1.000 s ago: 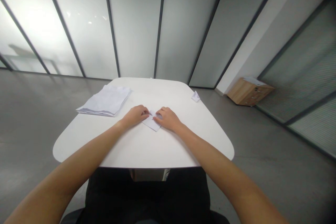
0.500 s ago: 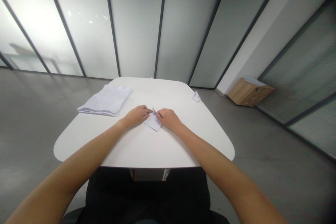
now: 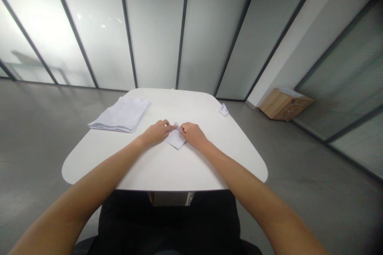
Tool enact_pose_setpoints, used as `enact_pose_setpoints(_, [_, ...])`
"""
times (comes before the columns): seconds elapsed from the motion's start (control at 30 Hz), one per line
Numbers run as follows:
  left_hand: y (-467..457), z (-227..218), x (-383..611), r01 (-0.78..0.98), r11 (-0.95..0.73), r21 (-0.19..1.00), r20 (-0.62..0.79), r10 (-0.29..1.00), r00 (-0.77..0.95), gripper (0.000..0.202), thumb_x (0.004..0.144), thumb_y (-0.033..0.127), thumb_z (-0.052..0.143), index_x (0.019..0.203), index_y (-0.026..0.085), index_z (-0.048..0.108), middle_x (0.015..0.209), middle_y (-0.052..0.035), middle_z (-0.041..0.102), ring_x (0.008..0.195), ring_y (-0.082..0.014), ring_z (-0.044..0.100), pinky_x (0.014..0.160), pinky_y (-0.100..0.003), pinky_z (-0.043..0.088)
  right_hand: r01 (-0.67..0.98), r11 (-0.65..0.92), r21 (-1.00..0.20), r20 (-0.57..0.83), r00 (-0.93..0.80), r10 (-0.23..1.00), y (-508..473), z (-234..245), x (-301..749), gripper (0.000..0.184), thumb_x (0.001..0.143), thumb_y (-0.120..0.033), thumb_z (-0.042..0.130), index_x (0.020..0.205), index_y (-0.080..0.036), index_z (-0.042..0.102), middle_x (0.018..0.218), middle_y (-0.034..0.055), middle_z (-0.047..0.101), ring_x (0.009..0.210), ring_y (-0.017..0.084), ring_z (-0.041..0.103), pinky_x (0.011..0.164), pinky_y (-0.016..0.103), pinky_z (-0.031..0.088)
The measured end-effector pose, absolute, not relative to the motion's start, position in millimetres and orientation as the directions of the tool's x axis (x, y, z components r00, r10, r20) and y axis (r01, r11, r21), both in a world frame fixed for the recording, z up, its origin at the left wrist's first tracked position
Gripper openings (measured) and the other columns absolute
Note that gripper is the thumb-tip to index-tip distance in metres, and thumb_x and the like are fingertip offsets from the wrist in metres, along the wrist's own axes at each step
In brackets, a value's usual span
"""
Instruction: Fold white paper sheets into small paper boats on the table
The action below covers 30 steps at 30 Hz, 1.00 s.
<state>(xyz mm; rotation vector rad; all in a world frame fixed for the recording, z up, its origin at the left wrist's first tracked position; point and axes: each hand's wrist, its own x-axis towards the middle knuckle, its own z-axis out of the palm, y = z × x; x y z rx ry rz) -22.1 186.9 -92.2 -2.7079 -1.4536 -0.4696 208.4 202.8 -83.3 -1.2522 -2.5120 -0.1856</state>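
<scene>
A small folded piece of white paper (image 3: 176, 142) lies on the white table between my hands, one corner pointing toward me and a small flap raised at its far end. My left hand (image 3: 157, 131) rests at its left side, the index finger stretched out onto the raised flap. My right hand (image 3: 193, 133) has its fingers closed in a pinch on the paper's right side near that flap. The fingers partly cover the fold, so its exact shape is hidden.
A stack of white paper sheets (image 3: 121, 114) lies at the table's left. Near the right edge sits another small folded paper (image 3: 223, 109). The white table (image 3: 167, 171) has rounded corners. A wooden cabinet (image 3: 277, 105) stands on the floor at right, and frosted glass panels rise behind.
My left index finger has stretched out to the right onto the raised flap, which now sits lower. My right hand has barely moved.
</scene>
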Motion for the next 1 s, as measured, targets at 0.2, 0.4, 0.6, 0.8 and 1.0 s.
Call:
enact_pose_setpoints(0.2, [184.1, -88.8, -21.9, 0.826, -0.554, 0.106, 0.25, 0.818, 0.517, 0.052, 0.096, 0.022, 0.045, 0.141, 0.044, 0.057, 0.126, -0.0055, 0.057, 0.113, -0.024, 0.057, 0.093, -0.036, 0.053, 0.787, 0.616, -0.046, 0.373, -0.558, 0.741, 200.1, -82.2, 207.4, 0.024, 0.103, -0.024, 0.049, 0.094, -0.017, 0.071, 0.094, 0.007, 0.073, 0.087, 0.017, 0.065, 0.082, 0.026, 0.042])
enact_pose_setpoints(0.4, [185.5, -85.6, -21.9, 0.785, -0.6, 0.156, 0.319, 0.782, 0.535, 0.037, 0.095, 0.023, 0.048, 0.122, 0.033, 0.072, 0.117, -0.0045, 0.066, 0.109, -0.0218, 0.061, 0.098, -0.034, 0.051, 0.715, 0.686, -0.133, 0.357, -0.611, 0.706, 198.5, -82.3, 208.3, 0.024, 0.103, -0.023, 0.049, 0.106, -0.019, 0.072, 0.103, 0.0061, 0.073, 0.096, 0.016, 0.065, 0.091, 0.025, 0.043])
enact_pose_setpoints(0.6, [184.7, -86.0, -21.6, 0.791, -0.555, 0.257, 0.379, 0.811, 0.446, 0.038, 0.091, 0.022, 0.053, 0.127, 0.027, 0.066, 0.11, -0.0044, 0.07, 0.1, -0.0212, 0.066, 0.09, -0.033, 0.054, 0.72, 0.684, -0.119, 0.282, -0.636, 0.718, 197.3, -81.5, 209.9, 0.028, 0.102, -0.021, 0.049, 0.119, -0.021, 0.072, 0.111, 0.008, 0.069, 0.101, 0.017, 0.065, 0.092, 0.025, 0.046])
enact_pose_setpoints(0.8, [186.4, -85.8, -25.2, 0.772, -0.608, 0.185, 0.364, 0.772, 0.521, 0.031, 0.095, 0.026, 0.051, 0.117, 0.029, 0.073, 0.121, -0.0053, 0.066, 0.11, -0.0213, 0.064, 0.103, -0.035, 0.05, 0.754, 0.652, -0.082, 0.247, -0.618, 0.746, 194.4, -76.5, 210.5, 0.029, 0.102, -0.021, 0.049, 0.118, -0.024, 0.073, 0.113, 0.0074, 0.069, 0.102, 0.018, 0.065, 0.089, 0.026, 0.047])
enact_pose_setpoints(1.0, [189.1, -83.5, -36.5, 0.749, -0.633, 0.197, 0.318, 0.764, 0.562, 0.032, 0.098, 0.034, 0.05, 0.119, 0.028, 0.073, 0.122, -0.0045, 0.07, 0.114, -0.0216, 0.063, 0.104, -0.035, 0.049, 0.768, 0.631, -0.111, 0.241, -0.595, 0.767, 202.9, -77.6, 222.0, 0.029, 0.098, -0.02, 0.053, 0.116, -0.025, 0.075, 0.115, 0.0058, 0.07, 0.104, 0.019, 0.065, 0.09, 0.026, 0.047])
